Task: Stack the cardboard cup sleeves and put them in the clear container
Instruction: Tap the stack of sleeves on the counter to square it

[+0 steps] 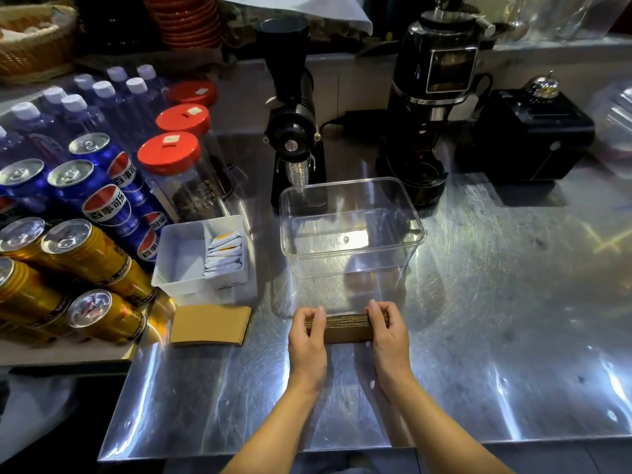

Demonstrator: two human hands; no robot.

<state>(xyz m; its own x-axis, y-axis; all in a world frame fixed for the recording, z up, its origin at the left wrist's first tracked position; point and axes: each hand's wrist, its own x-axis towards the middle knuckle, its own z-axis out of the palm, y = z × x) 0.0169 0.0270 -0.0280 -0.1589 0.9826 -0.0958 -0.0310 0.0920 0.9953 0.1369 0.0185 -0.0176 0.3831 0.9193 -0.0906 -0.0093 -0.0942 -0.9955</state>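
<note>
A stack of brown cardboard cup sleeves stands on edge on the steel counter, just in front of the clear container. My left hand grips the stack's left end and my right hand grips its right end, fingers curled over the top. The container is a rectangular clear plastic box, open on top, with nothing in it. A second pile of sleeves lies flat on the counter to the left of my hands.
A white tray with paper packets sits left of the container. Cans and bottles crowd the left side, beside red-lidded jars. Two black grinders and a black box stand behind. Bare steel counter stretches right.
</note>
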